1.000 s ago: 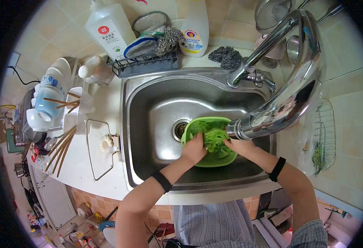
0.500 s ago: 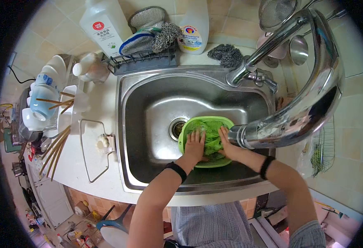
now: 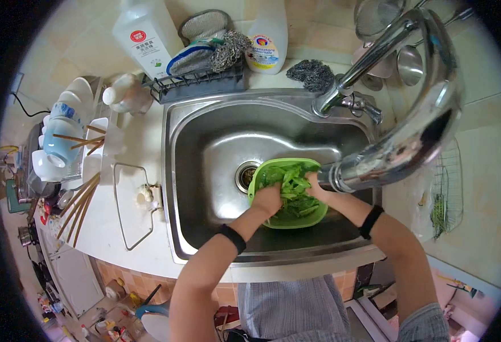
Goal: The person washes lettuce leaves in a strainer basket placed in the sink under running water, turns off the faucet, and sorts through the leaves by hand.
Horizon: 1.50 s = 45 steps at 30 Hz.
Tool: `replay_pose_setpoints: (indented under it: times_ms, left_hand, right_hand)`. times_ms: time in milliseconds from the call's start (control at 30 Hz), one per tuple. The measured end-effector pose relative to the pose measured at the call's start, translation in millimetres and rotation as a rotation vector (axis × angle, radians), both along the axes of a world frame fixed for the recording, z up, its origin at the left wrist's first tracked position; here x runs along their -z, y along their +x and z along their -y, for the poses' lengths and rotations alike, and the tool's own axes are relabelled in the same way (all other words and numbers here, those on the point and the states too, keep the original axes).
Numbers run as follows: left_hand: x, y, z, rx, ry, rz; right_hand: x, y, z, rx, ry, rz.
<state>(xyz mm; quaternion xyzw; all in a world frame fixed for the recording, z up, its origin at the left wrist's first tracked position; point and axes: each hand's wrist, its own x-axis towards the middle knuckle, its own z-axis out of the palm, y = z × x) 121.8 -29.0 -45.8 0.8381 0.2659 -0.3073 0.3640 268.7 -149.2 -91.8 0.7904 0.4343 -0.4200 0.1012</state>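
Note:
A light green plastic basin (image 3: 287, 226) stands on the sink floor, right of the drain. Wet leafy greens (image 3: 296, 185) fill it, bunched up in a heap between my two hands. My left hand (image 3: 268, 199) reaches into the left side of the basin, its fingers curled into the leaves and partly hidden by them. On the other side, my right hand (image 3: 317, 188) grips the greens, close by the faucet spout, which covers part of it.
The steel sink (image 3: 216, 142) surrounds the basin. A chrome faucet (image 3: 398, 154) arches over the right side, its spout close to my right hand. Chopsticks (image 3: 79, 208) and bowls (image 3: 62, 139) are at the left. Bottles (image 3: 265, 51) and a scrubber rack (image 3: 199, 85) line the back.
My hands went from lying flat with fingers spread on the greens to curling into them. The leaves have been gathered up and turned over between the hands.

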Motion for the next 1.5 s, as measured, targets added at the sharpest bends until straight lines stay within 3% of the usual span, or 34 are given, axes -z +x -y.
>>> replay_pose_setpoints:
  times_ms: [67, 133, 200, 300, 467, 533, 633, 667, 767, 867, 933, 1067, 1167, 1200, 1267, 1400, 1433, 1500]
  left_hand:
    - [29, -7, -4, -0.059, -0.009, 0.127]
    - [31, -11, -8, -0.196, -0.1, 0.417]
    - [32, -15, -14, -0.189, -0.119, 0.49]
    - [31, -26, -21, -0.553, -0.754, 0.245]
    - [-1, -31, -30, -0.342, -0.563, 0.229]
    - [-6, -30, -33, -0.363, -0.435, 0.179]
    - [3, -39, -42, -0.38, -0.441, 0.243]
    - [-4, -38, -43, -0.392, -0.467, 0.322]
    - [-24, -31, -39, -0.513, -0.509, 0.232]
    - [-27, -25, -34, -0.654, -0.627, 0.203]
    - [-27, -21, -29, -0.691, -0.707, 0.187]
    - [-31, -20, -27, -0.804, -1.052, 0.243]
    - [-40, -22, -29, -0.824, -1.183, 0.269]
    - [-43, -21, -28, -0.849, -1.206, 0.266]
    - [-46, -21, -26, -0.851, -1.309, 0.282]
    - [-50, -17, -21, -0.856, -1.429, 0.327]
    - [-48, -16, -18, -0.857, -1.429, 0.328]
    - [-42, -15, -15, -0.878, -1.514, 0.276]
  right_hand:
    - [-31, 6, 4, -0.003, 0.392, -0.005]
    - [-60, 6, 6, 0.088, 0.436, -0.094]
    - [-64, 6, 9, 0.122, 0.466, -0.162]
    - [-58, 9, 18, 0.16, 0.495, -0.242]
    - [-49, 2, 28, 0.158, 0.563, -0.146]
    - [-56, -1, 27, 0.099, 0.385, 0.06]
    - [-56, 5, 26, 0.041, 0.305, 0.074]
    - [-56, 4, 26, 0.044, 0.306, 0.073]
    - [-63, -7, 22, -0.053, 0.481, 0.199]
    - [-66, -29, 8, -0.117, 0.576, 0.118]
    - [-45, -44, 4, -0.11, 0.66, -0.092]
    - [-18, -61, -5, -0.094, 0.778, -0.203]
    - [-24, -54, -4, 0.227, 0.739, -0.509]
    - [-28, -52, -1, 0.225, 0.739, -0.505]
    - [-41, -49, 4, 0.467, 0.892, -0.799]
    - [-86, -40, 5, 0.698, 0.754, -1.089]
    - [-85, -35, 8, 0.697, 0.753, -1.089]
    - [-82, -27, 15, 0.638, 0.702, -0.789]
